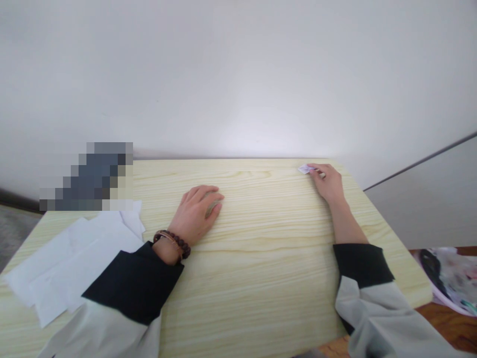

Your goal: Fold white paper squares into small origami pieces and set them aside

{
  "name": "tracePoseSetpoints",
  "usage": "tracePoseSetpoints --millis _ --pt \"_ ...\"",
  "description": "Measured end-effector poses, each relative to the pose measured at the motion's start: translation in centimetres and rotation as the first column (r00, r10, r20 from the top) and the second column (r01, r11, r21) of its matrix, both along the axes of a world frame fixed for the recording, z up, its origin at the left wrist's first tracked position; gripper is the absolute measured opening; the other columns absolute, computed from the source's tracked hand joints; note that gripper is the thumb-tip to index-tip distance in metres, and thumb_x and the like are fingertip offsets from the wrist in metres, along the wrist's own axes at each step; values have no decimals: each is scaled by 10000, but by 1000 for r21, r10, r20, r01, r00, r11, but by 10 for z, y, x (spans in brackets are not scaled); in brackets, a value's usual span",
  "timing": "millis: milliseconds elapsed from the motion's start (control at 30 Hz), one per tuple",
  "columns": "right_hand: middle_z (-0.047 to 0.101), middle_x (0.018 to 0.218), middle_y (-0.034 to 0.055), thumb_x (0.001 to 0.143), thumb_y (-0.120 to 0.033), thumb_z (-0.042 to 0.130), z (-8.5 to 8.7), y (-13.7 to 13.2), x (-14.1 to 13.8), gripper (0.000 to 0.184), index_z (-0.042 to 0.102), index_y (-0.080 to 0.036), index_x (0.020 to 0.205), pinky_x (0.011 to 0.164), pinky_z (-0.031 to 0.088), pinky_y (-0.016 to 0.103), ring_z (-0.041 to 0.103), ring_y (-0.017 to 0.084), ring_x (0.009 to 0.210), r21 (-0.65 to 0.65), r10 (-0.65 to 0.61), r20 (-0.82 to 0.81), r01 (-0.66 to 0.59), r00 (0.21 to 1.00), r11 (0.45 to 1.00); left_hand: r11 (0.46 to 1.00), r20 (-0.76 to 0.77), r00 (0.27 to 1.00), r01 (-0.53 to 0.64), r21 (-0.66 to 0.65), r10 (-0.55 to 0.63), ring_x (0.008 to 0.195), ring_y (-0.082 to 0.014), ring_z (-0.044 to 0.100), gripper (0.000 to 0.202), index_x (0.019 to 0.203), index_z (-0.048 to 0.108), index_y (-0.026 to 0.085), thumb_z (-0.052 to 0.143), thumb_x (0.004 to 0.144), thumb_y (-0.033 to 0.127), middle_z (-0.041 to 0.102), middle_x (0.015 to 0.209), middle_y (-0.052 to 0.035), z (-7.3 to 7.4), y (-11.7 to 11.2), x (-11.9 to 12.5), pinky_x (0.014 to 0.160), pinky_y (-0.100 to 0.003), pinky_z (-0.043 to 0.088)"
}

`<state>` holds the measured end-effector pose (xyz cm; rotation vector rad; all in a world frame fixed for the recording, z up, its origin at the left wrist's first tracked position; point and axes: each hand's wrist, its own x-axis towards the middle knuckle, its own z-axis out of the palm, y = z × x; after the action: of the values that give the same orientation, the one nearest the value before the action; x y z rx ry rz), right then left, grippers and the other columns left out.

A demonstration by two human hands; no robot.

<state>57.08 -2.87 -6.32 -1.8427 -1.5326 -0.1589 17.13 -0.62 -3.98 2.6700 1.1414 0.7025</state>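
My right hand is at the far right of the wooden-grained table. Its thumb and fingers close on a small folded piece of paper, pale with a purplish tint, which lies at or just over the tabletop. My left hand rests palm down left of the middle, holding nothing that I can see. Its fingers are slightly curled and its thumb stands apart from them. A dark bead bracelet circles the left wrist. White sheets of paper overlap beside the left forearm.
A dark, pixelated object stands at the table's back left. The table's far edge meets a white wall. On the floor at the right is a bin with a plastic liner and rubbish.
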Motion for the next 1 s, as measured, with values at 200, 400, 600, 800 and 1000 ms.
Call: tracePoseSetpoints --millis 200,400,600,800,1000 --pt "654 912 121 803 -233 473 -4 -1 8 308 718 -159 975 743 494 384 587 201 708 51 -149 5 148 989 988 1000 3 1000 6 -4 -6 1142 -246 505 259 1051 634 186 450 896 282 597 1187 -82 -1 0 0 1002 -428 391" --pt "636 876 109 806 -218 440 -6 -2 11 332 719 -166 979 786 485 394 573 204 734 78 -169 9 168 986 983 1000 -1 1000 10 -3 -10 1135 -251 508 262 1049 640 175 456 892 277 600 1177 -91 1 0 0 993 -432 399" --pt "605 949 117 801 -213 440 -8 -1 12 373 688 -154 1074 805 488 396 558 187 718 96 -178 -16 179 984 979 1000 6 1000 12 -1 -12 1133 -252 509 257 1047 639 178 459 891 274 601 1177 -89 1 0 1 987 -437 404" --pt "559 1029 137 808 -231 456 -4 -2 5 355 669 -141 1077 842 467 413 553 205 796 146 -198 -6 196 980 970 1000 4 1000 13 1 -13 1133 -249 505 259 1049 636 183 453 893 280 598 1177 -86 1 0 0 994 -434 397" --pt "574 990 121 814 -230 496 7 -6 -49 245 685 -192 964 901 412 464 514 270 988 147 -136 92 122 986 982 1000 -17 1000 12 -20 -12 1136 -253 503 268 1058 628 195 435 897 290 597 1183 -84 1 1 0 992 -435 394"
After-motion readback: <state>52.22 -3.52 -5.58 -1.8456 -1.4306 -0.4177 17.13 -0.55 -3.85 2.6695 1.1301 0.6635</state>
